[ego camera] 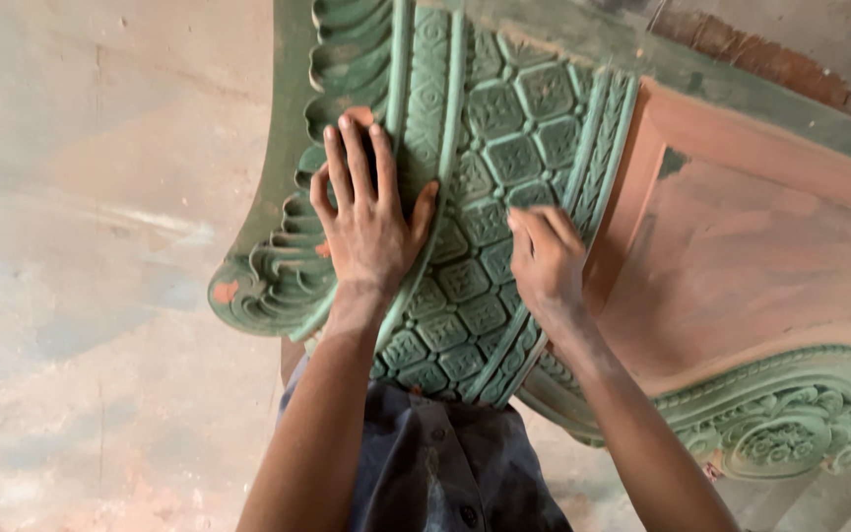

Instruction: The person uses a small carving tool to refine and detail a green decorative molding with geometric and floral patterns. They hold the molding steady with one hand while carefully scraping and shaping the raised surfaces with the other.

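Left hand flat on green carved panel, fingers spread apart, right hand just beside, fingers curled together against lattice relief, reddish board behind

Green carved panel with diamond lattice and scalloped leaf border, terracotta-pink patches; dusty pinkish floor.

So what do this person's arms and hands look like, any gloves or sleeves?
No gloves and no sleeves in view: both forearms are bare to the lower edge of the picture. The left hand and right hand carry no rings, watch or bands. Below them shows a dark blue-grey buttoned shirt, dusty and smudged.
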